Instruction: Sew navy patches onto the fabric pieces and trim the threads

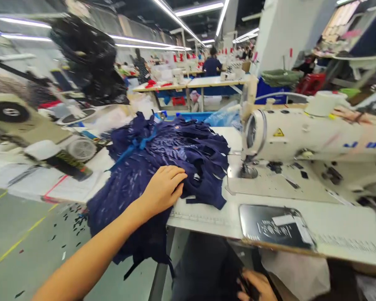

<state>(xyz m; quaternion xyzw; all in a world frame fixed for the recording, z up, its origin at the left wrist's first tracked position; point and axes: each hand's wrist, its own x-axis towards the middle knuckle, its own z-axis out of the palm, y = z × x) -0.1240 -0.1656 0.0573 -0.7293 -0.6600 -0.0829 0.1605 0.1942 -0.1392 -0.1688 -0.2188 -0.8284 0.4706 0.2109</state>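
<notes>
On the white sewing table lies a bundle of navy fabric pieces point(194, 142), tied with a bright blue strip point(141, 144). Part of it hangs over the table's front edge. My left hand point(166, 186) is closed on the front of the bundle, its fingers curled over the navy fabric. Low in the view, below the table edge, my right hand point(258, 286) is partly cut off by the frame. Its fingers are bent around something dark that I cannot make out. Dark cloth point(207, 267) covers the lap beside it.
A white sewing machine point(301, 133) stands on the right, with a black panel point(275, 225) set in the tabletop before it. Another machine point(21, 121) is at left. A black plastic bag point(87, 58) hangs behind. Dark scraps litter the floor. Other people work farther back.
</notes>
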